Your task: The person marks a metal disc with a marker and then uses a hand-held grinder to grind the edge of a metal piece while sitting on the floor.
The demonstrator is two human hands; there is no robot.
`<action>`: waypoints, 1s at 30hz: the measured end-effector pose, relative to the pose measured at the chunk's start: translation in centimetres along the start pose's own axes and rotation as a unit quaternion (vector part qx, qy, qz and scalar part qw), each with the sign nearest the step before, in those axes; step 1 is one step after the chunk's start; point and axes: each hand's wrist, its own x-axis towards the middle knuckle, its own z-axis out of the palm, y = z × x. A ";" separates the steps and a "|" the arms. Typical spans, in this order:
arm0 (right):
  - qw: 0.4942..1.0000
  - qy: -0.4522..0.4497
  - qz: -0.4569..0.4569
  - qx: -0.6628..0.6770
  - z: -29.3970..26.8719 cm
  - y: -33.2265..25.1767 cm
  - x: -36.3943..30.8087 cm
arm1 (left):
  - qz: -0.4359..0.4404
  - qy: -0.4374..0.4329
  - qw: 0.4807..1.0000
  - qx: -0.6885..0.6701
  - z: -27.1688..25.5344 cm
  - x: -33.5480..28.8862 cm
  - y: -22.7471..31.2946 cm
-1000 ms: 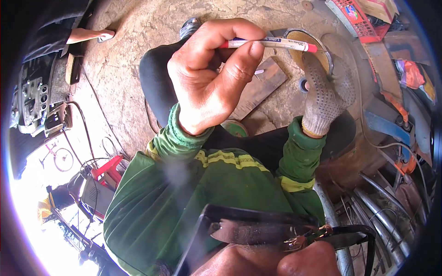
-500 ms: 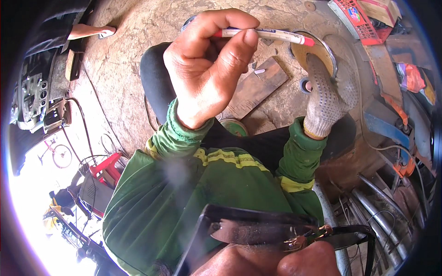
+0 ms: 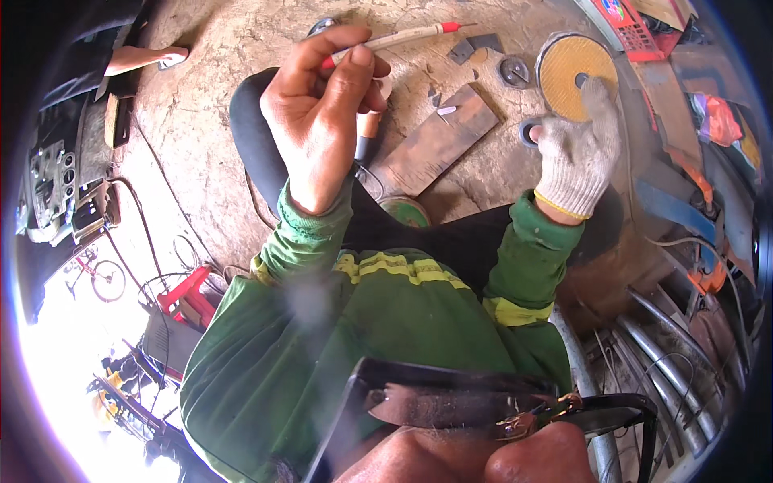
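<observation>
My left hand (image 3: 314,117) is bare and pinches a slim white marker pen (image 3: 403,36) with red ends. Its thin tip points right, above the floor. On my right hand (image 3: 576,161) is a white dotted knit glove. Its fingers lie over a round tan disc (image 3: 564,68) with a patterned face and a centre hole, apparently gripping it near the hole. The thumb tip meets a small dark ring (image 3: 527,133). Between my hands a brown flat plank (image 3: 439,149) lies on the floor, with a small white piece (image 3: 447,110) on top.
Beyond the plank are a dark round metal part (image 3: 514,71) and dark flat scraps (image 3: 475,48). A green round object (image 3: 407,211) lies near my legs. Metal pipes (image 3: 660,370) and a red crate (image 3: 632,36) are at right. Someone's bare limb (image 3: 141,59) shows at far left.
My left hand has moved left and slightly down with the marker, which now slants upward to the right. The tan disc has turned its face toward me and shifted up and right.
</observation>
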 end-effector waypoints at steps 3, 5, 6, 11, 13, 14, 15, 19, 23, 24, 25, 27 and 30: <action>0.999 0.025 0.013 0.024 0.1 0.6 0.4 | 0.004 -0.017 1.000 0.015 0.1 -1.6 -0.5; 0.994 0.064 0.064 0.065 0.7 0.2 0.6 | -0.009 -0.078 0.995 0.054 0.9 -3.3 0.4; 0.981 0.095 0.118 0.122 1.1 -0.5 1.0 | -0.014 -0.104 0.993 0.057 1.3 -3.9 0.6; 0.963 0.113 0.167 0.176 1.8 -1.5 1.5 | 0.058 -0.190 0.971 0.136 2.5 -4.5 0.9; 0.968 0.115 0.138 0.176 2.3 -1.7 1.0 | 0.076 -0.196 0.969 0.127 3.2 -4.5 0.8; 0.971 0.114 0.126 0.167 2.4 -1.8 1.0 | 0.075 -0.199 0.969 0.124 3.5 -4.5 0.8; 0.974 0.113 0.114 0.158 2.5 -1.8 0.9 | 0.086 -0.202 0.964 0.147 3.7 -4.4 0.9; 0.999 0.050 -0.016 0.003 0.8 0.2 0.3 | 0.071 -0.195 0.970 0.129 4.1 -4.6 0.7; 0.998 0.044 -0.010 -0.044 0.7 -0.3 -0.4 | 0.091 -0.194 0.968 0.129 4.2 -4.2 0.5; 0.999 0.047 0.024 0.001 0.5 -0.6 -0.3 | 0.102 -0.195 0.968 0.123 4.2 -4.0 0.5; 0.996 0.050 0.057 0.046 0.4 -0.8 -0.2 | 0.098 -0.193 0.969 0.119 4.3 -4.1 0.5; 0.995 0.055 0.072 0.050 -0.1 -0.5 -0.3 | 0.090 -0.190 0.971 0.110 4.3 -4.2 0.7; 0.977 0.099 0.128 0.140 1.4 -1.5 0.4 | 0.117 -0.198 0.966 0.117 4.3 -3.9 0.5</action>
